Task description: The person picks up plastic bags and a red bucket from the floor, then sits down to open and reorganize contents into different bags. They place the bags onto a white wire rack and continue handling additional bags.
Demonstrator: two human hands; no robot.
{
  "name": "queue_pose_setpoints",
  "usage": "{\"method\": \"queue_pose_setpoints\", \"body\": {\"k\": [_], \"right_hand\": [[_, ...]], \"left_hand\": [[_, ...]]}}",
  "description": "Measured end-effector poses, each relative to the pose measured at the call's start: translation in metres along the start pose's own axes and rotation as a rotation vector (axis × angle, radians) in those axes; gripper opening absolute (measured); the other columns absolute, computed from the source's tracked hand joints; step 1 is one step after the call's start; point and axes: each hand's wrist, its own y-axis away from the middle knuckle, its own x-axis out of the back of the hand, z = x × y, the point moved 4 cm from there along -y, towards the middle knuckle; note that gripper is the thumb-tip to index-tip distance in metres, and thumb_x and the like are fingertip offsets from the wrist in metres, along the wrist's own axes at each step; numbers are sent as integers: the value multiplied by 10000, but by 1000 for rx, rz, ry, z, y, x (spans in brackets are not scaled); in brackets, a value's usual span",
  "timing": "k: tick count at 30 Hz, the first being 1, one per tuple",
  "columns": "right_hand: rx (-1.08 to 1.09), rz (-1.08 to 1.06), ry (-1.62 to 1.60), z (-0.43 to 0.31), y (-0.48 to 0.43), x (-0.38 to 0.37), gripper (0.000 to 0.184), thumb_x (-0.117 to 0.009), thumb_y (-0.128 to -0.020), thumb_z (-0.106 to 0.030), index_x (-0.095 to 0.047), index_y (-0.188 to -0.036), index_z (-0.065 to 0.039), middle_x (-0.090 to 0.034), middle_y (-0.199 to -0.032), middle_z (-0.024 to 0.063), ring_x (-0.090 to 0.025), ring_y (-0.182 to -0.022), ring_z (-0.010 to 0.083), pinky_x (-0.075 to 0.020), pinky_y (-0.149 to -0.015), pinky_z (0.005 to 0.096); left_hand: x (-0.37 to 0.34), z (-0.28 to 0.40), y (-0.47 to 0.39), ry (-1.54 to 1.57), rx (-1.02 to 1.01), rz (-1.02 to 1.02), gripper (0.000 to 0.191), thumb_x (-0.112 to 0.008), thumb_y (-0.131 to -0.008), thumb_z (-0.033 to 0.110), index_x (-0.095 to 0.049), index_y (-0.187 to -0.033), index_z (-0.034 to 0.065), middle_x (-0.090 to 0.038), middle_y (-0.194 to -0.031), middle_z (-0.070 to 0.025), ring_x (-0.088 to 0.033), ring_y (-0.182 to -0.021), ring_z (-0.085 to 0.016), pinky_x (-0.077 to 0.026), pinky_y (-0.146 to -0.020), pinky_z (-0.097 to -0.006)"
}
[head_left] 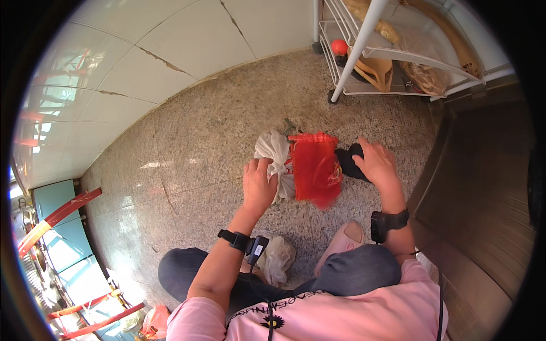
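Observation:
On the stone-patterned floor before me lies a red woven bag or cloth [315, 168] with a frayed, blurred lower edge. To its left, against it, sits a knotted white plastic bag [275, 145]. My left hand [258, 183] is over this bag's left side, thumb and fingers apart; whether it touches the plastic cannot be told. A black bundle [352, 161], perhaps cloth or plastic, lies right of the red piece. My right hand [377, 162] is at the bundle's right edge with thumb and fingers spread, covering part of it. Neither hand appears closed around anything.
A white wire rack [352, 57] at the upper right holds a red ball [339, 47] and other items. A crumpled clear plastic bag [277, 260] lies between my legs. Tiled wall [170, 47] curves along the left; a dark panel [477, 170] stands at right.

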Motion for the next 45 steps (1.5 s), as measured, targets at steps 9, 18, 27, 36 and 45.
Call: {"method": "queue_pose_setpoints", "body": {"k": [9,18,27,36,45], "right_hand": [[-94,-470,-408,-10,15,-111,322,-705,-804,-330,-658,-929,-38,-706,-978,172,-668,-948,380,-534,-802,455],[10,-178,-1337,-13,0,-150,313,-694,-870,-274,-611,-986,5,-619,-876,55,-609,-830,191,-485,-743,336],[-157,-338,-1508,-11,7,-112,577,-738,-871,-349,-513,-1297,-31,-612,-1151,116,-602,-1033,200,-493,-856,344],[15,-14,-2037,-37,2,-78,590,-616,-850,98,-415,-1394,-13,-592,-1267,120,-602,-1139,210,-506,-957,345],[-46,-347,-2091,-51,12,-92,441,-621,-825,49,-569,-1258,-16,-666,-1151,81,-656,-1018,182,-517,-931,339]], "left_hand": [[-73,31,33,263,321,-333,624,-823,-745,269,-422,-1100,-50,-651,-913,-275,-636,-840,-480,-516,-741,-504],[-114,38,38,961,797,-300,397,-770,-837,153,-599,-1150,-23,-701,-1070,-125,-690,-873,-216,-545,-802,-324],[-58,50,22,1552,788,-456,407,-603,-913,-30,-530,-1311,15,-624,-1253,-86,-598,-1141,-197,-482,-992,-350],[-9,53,-1,1243,607,-284,899,-658,-860,-71,-88,-1530,116,-484,-1381,-187,-548,-1208,-252,-489,-991,-375],[-25,50,5,1621,910,-407,547,-639,-902,-8,-430,-1406,30,-570,-1324,-121,-565,-1190,-238,-446,-1047,-396]]}}
